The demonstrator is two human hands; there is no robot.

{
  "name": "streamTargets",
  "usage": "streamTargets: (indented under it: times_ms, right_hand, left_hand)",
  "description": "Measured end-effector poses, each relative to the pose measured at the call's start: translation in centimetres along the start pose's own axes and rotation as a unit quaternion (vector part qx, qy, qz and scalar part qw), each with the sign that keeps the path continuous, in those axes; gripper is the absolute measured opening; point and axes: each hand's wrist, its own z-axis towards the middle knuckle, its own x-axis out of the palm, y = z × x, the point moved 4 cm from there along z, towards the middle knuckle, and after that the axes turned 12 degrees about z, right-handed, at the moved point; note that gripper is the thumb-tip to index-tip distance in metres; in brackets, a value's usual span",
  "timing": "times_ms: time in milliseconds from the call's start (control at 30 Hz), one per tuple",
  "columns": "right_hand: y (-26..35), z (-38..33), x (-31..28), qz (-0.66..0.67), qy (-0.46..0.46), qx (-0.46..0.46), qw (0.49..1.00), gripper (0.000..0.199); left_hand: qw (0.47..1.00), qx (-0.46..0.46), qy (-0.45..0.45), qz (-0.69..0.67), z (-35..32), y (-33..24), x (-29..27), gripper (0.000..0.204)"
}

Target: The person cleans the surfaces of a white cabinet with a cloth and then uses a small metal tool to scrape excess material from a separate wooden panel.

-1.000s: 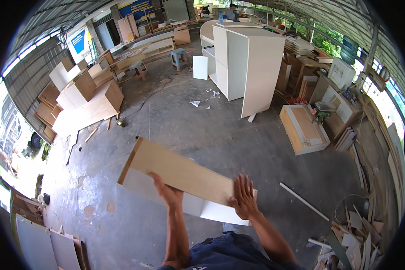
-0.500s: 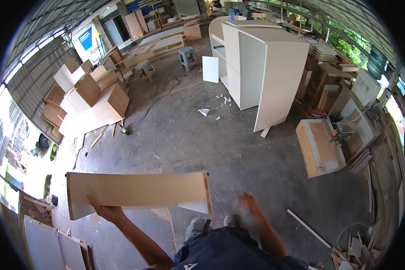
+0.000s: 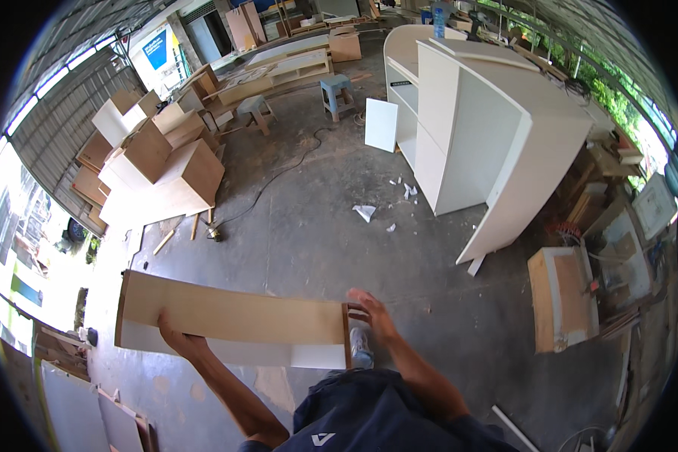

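A long, shallow wooden box point(image 3: 241, 305), like a drawer, hangs level in front of me. Its long side is pale plywood, its inside looks white, and darker edges show at both ends. My left hand point(image 3: 181, 340) grips the box's near side left of the middle, fingers under and behind the panel partly hidden. At the box's right end is my right hand point(image 3: 374, 315), its fingers apart; whether they touch the end is hard to make out.
A tall cream cabinet point(image 3: 441, 128) stands ahead on the right, paper scraps point(image 3: 364, 212) beside it. Wooden boxes point(image 3: 147, 151) are piled at the left. Two stools point(image 3: 336, 96) stand farther back, and a cable point(image 3: 275, 181) crosses the floor. A wooden crate point(image 3: 563, 297) sits at right.
My right hand has moved left and up to the box's right end. The box has tilted a little, its right end lower. My view has turned, and the cabinet appears nearer.
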Motion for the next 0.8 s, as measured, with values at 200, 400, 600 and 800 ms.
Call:
streamTargets:
  times_ms: [200,400,600,800]
  right_hand:
    - [3.5,10.9,1.4,-0.043,0.131,0.037,0.990,0.053]
    - [8.9,21.0,0.5,-0.077,0.147,-0.082,0.983,0.054]
    - [15.1,33.1,-1.3,-0.151,0.204,-0.085,0.964,0.067]
    - [24.7,44.1,-0.8,-0.178,0.166,-0.133,0.961,0.076]
  left_hand:
    - [0.992,-0.102,-0.040,-0.065,10.4,6.9,10.0,0.042]
    - [0.995,-0.079,0.048,-0.045,21.1,15.3,22.3,0.044]
    - [0.991,-0.063,0.093,-0.076,29.3,21.2,38.0,0.040]
    - [0.997,-0.012,0.077,0.017,38.1,26.6,50.1,0.034]
